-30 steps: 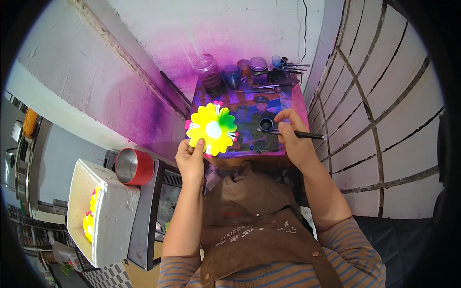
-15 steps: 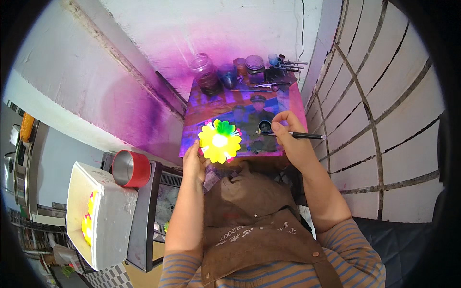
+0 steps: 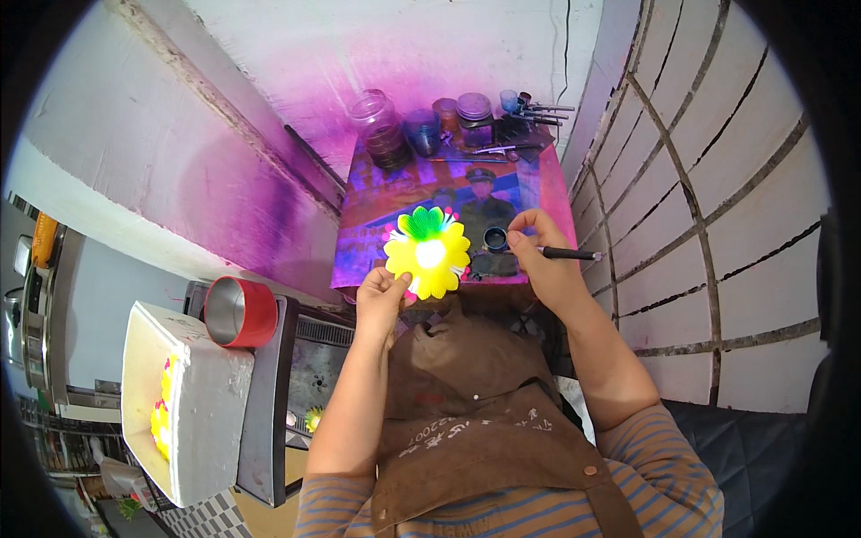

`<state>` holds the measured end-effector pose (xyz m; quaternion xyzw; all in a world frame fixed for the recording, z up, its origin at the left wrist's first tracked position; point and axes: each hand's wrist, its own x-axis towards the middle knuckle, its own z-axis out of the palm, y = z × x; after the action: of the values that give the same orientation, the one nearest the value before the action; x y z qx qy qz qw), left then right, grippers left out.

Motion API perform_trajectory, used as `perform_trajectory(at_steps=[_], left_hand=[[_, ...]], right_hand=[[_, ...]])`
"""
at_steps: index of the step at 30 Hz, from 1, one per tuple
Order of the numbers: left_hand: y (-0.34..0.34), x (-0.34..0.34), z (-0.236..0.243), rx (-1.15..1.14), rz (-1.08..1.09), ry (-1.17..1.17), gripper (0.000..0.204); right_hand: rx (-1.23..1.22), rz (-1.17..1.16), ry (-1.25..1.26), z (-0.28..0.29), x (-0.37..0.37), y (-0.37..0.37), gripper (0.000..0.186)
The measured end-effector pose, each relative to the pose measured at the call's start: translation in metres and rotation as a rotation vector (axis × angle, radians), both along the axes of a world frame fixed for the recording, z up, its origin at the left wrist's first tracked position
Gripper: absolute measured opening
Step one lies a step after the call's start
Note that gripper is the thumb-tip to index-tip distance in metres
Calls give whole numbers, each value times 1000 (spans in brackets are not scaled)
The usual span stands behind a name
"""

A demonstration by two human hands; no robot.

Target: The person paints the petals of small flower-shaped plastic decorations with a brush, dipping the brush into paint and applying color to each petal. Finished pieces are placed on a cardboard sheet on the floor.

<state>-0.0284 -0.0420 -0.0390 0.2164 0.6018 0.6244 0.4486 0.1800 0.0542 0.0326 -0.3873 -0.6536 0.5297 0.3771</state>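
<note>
My left hand [image 3: 384, 296] pinches a yellow artificial flower [image 3: 428, 255] by its lower left edge. Its far petals are green, with pink tips and white streaks around the rim, and the middle glares bright. To the right, my right hand [image 3: 535, 251] is closed around an airbrush [image 3: 570, 255], a dark pen-like body with a small round paint cup [image 3: 495, 238] at its front. The cup sits a little right of the flower, apart from it. Beneath both lies a paint-stained table [image 3: 368, 255] with a printed picture on its top.
Jars of paint [image 3: 386, 134] line the table's far edge, with spare airbrushes [image 3: 543, 115] at the far right. A red pot [image 3: 240, 311] and a white foam box [image 3: 202, 386] holding yellow flowers stand left. Tiled wall [image 3: 682, 233] closes in the right side.
The flower has moved right and slightly away from me, turning a little. My left thumb now shows on its front. The right hand has barely moved.
</note>
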Motion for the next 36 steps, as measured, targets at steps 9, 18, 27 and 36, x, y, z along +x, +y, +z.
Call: perform_trajectory(at_steps=[9, 18, 27, 36], left_hand=[[-6, 8, 8, 185, 28, 100, 8], [-10, 8, 12, 190, 110, 100, 9], [-15, 5, 8, 199, 149, 92, 11], [-15, 5, 13, 201, 178, 86, 11]], right_hand=[[-1, -21, 131, 0, -5, 6, 13], [2, -27, 136, 6, 2, -2, 10], [-33, -8, 168, 5, 8, -6, 10], [-19, 8, 134, 1, 9, -11, 12]])
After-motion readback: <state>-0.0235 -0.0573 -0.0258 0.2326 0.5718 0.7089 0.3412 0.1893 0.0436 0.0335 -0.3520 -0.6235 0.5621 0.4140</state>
